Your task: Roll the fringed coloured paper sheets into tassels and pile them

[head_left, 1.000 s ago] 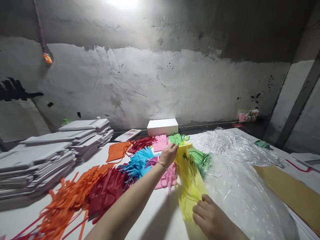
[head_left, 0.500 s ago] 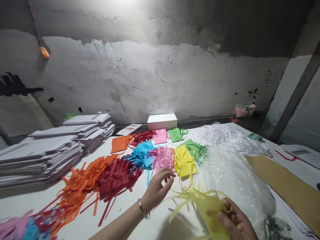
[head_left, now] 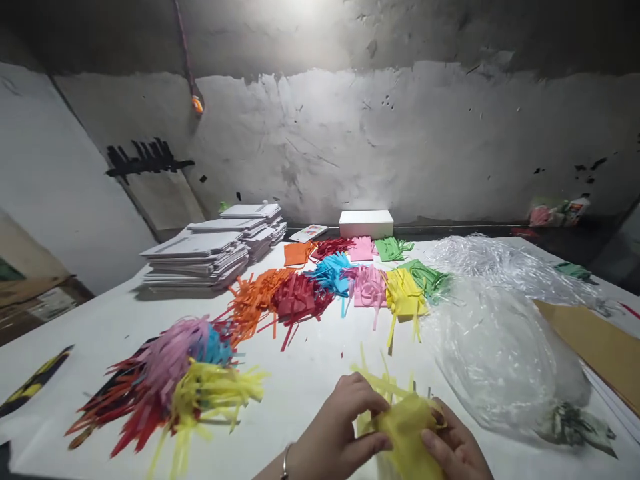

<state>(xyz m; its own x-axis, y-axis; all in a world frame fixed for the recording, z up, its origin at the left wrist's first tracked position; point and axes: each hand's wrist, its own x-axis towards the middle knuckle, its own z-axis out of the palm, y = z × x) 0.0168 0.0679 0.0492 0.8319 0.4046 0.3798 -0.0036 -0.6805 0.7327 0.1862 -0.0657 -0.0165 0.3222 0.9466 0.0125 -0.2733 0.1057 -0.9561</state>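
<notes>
Close in front of me, a yellow fringed paper tassel sheet (head_left: 407,433) is held between both hands. My left hand (head_left: 345,423), with a bracelet on its wrist, pinches the left side of the sheet between thumb and fingers. On the right side, my right hand (head_left: 460,443) grips the same sheet, its thumb over the front. Some strips stick up past the fingers; part of the sheet is hidden below the frame. Left of my hands lies a bunch of finished-looking tassels in yellow (head_left: 220,390), pink (head_left: 173,357), blue and red.
Fringed paper bundles in orange (head_left: 260,297), dark red (head_left: 295,300), blue, pink, yellow and green lie across the white table. Stacked white sheets (head_left: 195,267) stand back left, a white box (head_left: 367,223) behind. Clear plastic (head_left: 495,353) and brown card (head_left: 590,340) lie right.
My view has swung left, bringing the tassel bunch fully into sight. My left hand has come to the yellow sheet and closed on it; my right hand still holds it.
</notes>
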